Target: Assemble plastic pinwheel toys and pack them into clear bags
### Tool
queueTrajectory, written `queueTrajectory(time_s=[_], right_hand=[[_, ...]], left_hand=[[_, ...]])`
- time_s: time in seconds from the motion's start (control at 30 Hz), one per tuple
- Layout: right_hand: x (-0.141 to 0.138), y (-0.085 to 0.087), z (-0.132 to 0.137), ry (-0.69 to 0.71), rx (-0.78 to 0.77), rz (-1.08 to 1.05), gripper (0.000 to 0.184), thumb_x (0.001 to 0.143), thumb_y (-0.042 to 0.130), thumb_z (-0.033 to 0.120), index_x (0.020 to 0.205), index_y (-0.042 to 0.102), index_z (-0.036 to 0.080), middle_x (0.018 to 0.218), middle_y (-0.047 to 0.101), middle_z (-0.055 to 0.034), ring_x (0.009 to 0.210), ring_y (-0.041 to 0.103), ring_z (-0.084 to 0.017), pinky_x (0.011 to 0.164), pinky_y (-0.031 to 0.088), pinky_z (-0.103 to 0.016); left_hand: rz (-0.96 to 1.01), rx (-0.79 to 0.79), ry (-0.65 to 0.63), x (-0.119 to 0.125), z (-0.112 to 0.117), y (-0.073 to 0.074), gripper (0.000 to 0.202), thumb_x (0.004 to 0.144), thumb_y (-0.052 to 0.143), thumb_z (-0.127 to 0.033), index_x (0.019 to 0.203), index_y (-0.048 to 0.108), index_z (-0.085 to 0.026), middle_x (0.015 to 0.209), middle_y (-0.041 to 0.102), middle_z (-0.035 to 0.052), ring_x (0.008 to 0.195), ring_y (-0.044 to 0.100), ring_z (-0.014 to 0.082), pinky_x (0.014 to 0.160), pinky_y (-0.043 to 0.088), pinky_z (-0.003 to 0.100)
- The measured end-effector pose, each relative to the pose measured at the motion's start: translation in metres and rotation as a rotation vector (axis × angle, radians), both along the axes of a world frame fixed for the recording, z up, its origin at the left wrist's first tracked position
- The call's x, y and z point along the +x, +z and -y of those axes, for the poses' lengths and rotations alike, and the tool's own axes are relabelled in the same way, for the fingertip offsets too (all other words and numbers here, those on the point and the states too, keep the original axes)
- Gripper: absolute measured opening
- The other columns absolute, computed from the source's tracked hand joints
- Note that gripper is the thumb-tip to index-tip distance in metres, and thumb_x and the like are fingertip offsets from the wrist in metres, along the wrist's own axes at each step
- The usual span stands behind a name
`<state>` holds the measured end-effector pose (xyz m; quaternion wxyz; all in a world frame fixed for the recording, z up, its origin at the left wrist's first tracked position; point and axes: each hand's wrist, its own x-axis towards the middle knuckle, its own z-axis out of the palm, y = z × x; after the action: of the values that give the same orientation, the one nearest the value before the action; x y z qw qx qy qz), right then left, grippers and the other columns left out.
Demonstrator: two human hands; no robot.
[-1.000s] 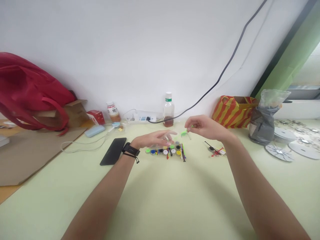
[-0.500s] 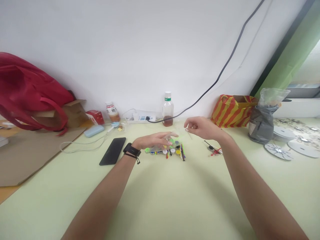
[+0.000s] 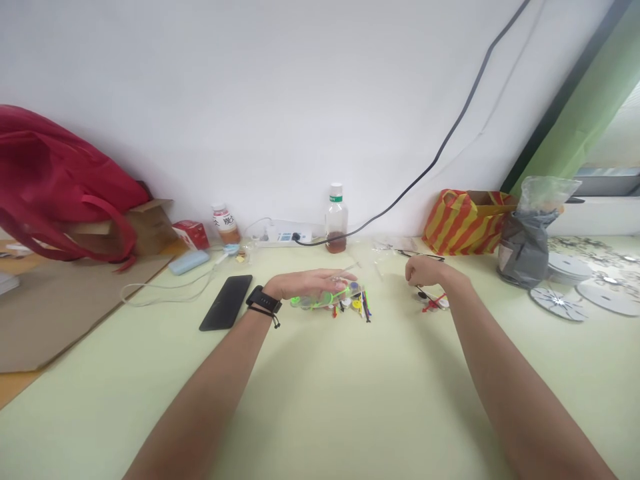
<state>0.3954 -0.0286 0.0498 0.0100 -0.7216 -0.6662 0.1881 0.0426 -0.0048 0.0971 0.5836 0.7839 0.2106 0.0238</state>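
My left hand [image 3: 313, 283], with a black watch on its wrist, lies flat, palm down and fingers stretched out, on a cluster of small coloured round parts and sticks [image 3: 350, 303]. A bright green strip [image 3: 327, 298] and something clear show under its fingers. My right hand [image 3: 425, 270] is curled into a fist a little to the right, just above a small heap of red, black and white parts [image 3: 434, 302]. What the fist holds, if anything, is hidden. Both hands are over a pale green table [image 3: 320, 400].
A black phone [image 3: 226, 302] lies left of my left hand. Along the wall stand a bottle [image 3: 337, 219], a power strip [image 3: 285, 235], a red bag [image 3: 60, 187], a striped bag [image 3: 465, 223] and a grey plastic bag [image 3: 525, 247]. White discs [image 3: 557, 303] lie at the right.
My right hand has dropped from the raised pinch beside the left fingers, moved right and closed into a fist. The green piece it held now lies under my left hand, which has flattened.
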Motion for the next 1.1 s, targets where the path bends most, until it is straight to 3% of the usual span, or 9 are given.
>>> queueTrajectory(time_s=[0.17, 0.27, 0.43, 0.6, 0.8, 1.0, 1.1], right_hand=[[0.000, 0.031, 0.005, -0.054, 0.177, -0.093, 0.011, 0.074, 0.064, 0.011, 0.079, 0.071, 0.018, 0.079, 0.075, -0.0064, 0.075, 0.071, -0.020, 0.058, 0.050, -0.024], [-0.005, 0.054, 0.018, -0.089, 0.445, -0.376, 0.009, 0.080, 0.072, 0.025, 0.086, 0.073, 0.018, 0.081, 0.076, -0.0078, 0.073, 0.071, -0.022, 0.061, 0.054, -0.029], [-0.028, 0.082, 0.039, -0.110, 0.749, -0.820, 0.033, 0.076, 0.082, 0.049, 0.091, 0.074, 0.021, 0.086, 0.076, -0.0104, 0.056, 0.060, -0.018, 0.054, 0.050, -0.034], [-0.055, 0.087, 0.042, -0.047, 0.649, -0.939, 0.039, 0.070, 0.085, 0.052, 0.089, 0.075, 0.019, 0.081, 0.075, -0.0085, 0.048, 0.046, -0.010, 0.046, 0.039, -0.029], [-0.088, 0.082, 0.041, -0.020, 0.529, -0.890, 0.040, 0.067, 0.085, 0.052, 0.085, 0.075, 0.018, 0.077, 0.075, -0.0068, 0.050, 0.042, -0.009, 0.042, 0.027, -0.024], [-0.111, 0.078, 0.041, 0.001, 0.531, -0.850, 0.048, 0.065, 0.084, 0.060, 0.083, 0.073, 0.017, 0.076, 0.073, -0.0067, 0.057, 0.052, -0.013, 0.045, 0.029, -0.023], [-0.117, 0.079, 0.042, 0.035, 0.544, -0.792, 0.051, 0.067, 0.082, 0.065, 0.083, 0.075, 0.017, 0.077, 0.073, -0.0061, 0.058, 0.051, -0.013, 0.046, 0.030, -0.024]], left_hand=[[0.001, -0.135, -0.026, -0.001, 0.002, 0.002, 0.060, 0.093, 0.064, -0.055, 0.144, 0.055, -0.023, 0.130, 0.061, 0.0118, 0.108, 0.061, 0.0238, 0.090, 0.047, 0.034], [0.019, -0.116, -0.004, -0.003, 0.000, 0.001, 0.061, 0.092, 0.065, -0.054, 0.144, 0.055, -0.025, 0.131, 0.061, 0.0110, 0.112, 0.060, 0.0251, 0.095, 0.046, 0.036], [0.067, 0.016, 0.044, -0.004, -0.002, 0.001, 0.057, 0.093, 0.063, -0.051, 0.145, 0.055, -0.029, 0.132, 0.061, 0.0077, 0.126, 0.052, 0.0270, 0.105, 0.040, 0.037], [0.093, -0.038, 0.054, -0.001, 0.000, -0.001, 0.064, 0.091, 0.065, -0.051, 0.148, 0.051, -0.027, 0.118, 0.065, 0.0080, 0.116, 0.058, 0.0260, 0.098, 0.044, 0.038], [0.136, -0.100, 0.101, 0.001, -0.003, -0.007, 0.063, 0.091, 0.067, -0.044, 0.150, 0.049, -0.031, 0.134, 0.059, 0.0092, 0.121, 0.055, 0.0262, 0.094, 0.046, 0.036], [0.212, -0.149, 0.011, 0.004, -0.003, -0.005, 0.064, 0.093, 0.062, -0.040, 0.154, 0.042, -0.032, 0.135, 0.059, 0.0087, 0.120, 0.057, 0.0249, 0.096, 0.046, 0.036], [0.197, -0.123, 0.050, 0.003, -0.003, -0.004, 0.065, 0.092, 0.063, -0.039, 0.154, 0.042, -0.034, 0.143, 0.054, 0.0079, 0.123, 0.055, 0.0245, 0.095, 0.046, 0.035]])
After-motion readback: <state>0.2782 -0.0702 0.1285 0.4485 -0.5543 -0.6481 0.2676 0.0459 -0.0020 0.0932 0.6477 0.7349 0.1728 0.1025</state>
